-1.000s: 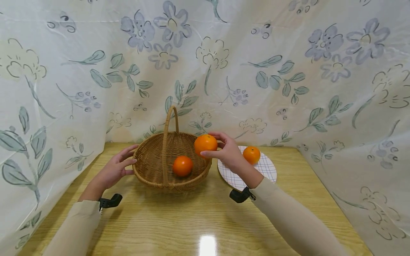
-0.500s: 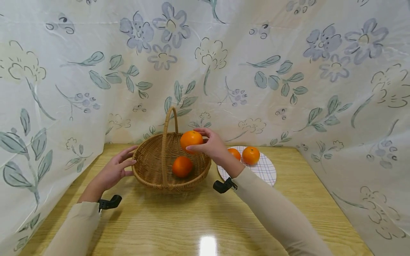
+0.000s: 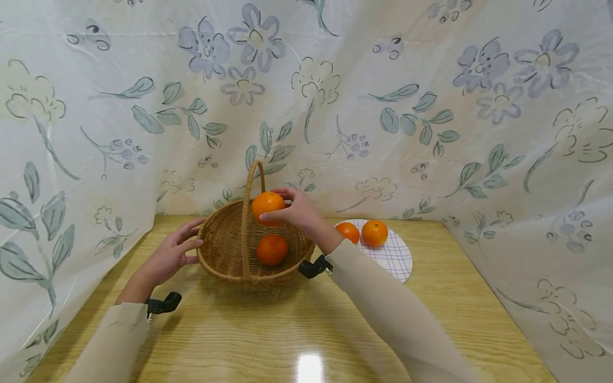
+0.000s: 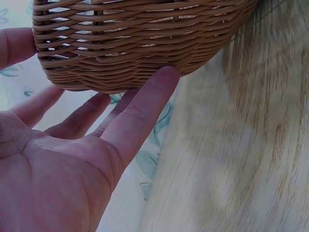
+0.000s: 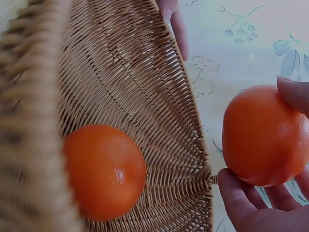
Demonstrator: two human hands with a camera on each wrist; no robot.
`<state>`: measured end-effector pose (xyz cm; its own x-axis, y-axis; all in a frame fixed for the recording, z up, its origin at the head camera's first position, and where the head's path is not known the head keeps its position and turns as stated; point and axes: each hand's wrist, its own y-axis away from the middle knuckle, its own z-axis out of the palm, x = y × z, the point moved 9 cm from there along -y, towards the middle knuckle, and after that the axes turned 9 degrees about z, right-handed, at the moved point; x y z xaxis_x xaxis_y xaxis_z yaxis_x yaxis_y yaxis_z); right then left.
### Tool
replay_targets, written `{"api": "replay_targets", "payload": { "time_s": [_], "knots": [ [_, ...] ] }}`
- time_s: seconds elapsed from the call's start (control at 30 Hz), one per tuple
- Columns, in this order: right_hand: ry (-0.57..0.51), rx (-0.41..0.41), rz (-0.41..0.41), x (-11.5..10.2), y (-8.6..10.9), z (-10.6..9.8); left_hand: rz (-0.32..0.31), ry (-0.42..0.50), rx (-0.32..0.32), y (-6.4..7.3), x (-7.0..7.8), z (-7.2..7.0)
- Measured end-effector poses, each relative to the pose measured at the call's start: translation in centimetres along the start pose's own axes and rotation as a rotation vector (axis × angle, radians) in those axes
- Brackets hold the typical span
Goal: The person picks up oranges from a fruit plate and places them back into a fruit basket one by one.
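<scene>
My right hand point(image 3: 303, 214) pinches an orange point(image 3: 266, 206) between thumb and fingers, above the right half of a wicker basket point(image 3: 221, 246) and just right of its tall handle point(image 3: 246, 223). Below it, a second orange point(image 3: 272, 250) lies inside the basket, also seen in the right wrist view as an orange point(image 5: 105, 172) against the woven wall. With outstretched fingers my left hand point(image 3: 168, 256) touches the basket's left end. The left wrist view has the fingertips point(image 4: 166, 77) against the outer weave point(image 4: 130, 48) low on the side.
Right of the basket, a white plate point(image 3: 398, 255) with a checked pattern bears two oranges, one point(image 3: 374, 233) in full sight and one point(image 3: 348, 232) partly behind my right forearm. A floral curtain point(image 3: 330, 106) closes the back and sides of the wooden table point(image 3: 230, 340).
My right hand has carried its orange leftward from the basket's right rim to near the handle. A second orange on the plate has come into sight. My left hand has stayed at the basket.
</scene>
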<state>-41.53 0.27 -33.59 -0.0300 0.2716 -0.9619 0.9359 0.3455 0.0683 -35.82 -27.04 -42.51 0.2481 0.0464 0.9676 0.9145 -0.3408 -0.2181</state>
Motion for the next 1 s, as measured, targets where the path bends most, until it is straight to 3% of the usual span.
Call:
{"api": "replay_targets", "payload": {
  "time_s": [0.57,1.0],
  "knots": [
    [-0.033,-0.036,0.096,1.2,-4.1,3.6,0.005,0.012,-0.001,0.1,0.3,0.2],
    [-0.019,-0.060,0.147,2.3,-5.6,5.3,0.014,0.012,0.007,0.1,0.0,0.0]
  ]
}}
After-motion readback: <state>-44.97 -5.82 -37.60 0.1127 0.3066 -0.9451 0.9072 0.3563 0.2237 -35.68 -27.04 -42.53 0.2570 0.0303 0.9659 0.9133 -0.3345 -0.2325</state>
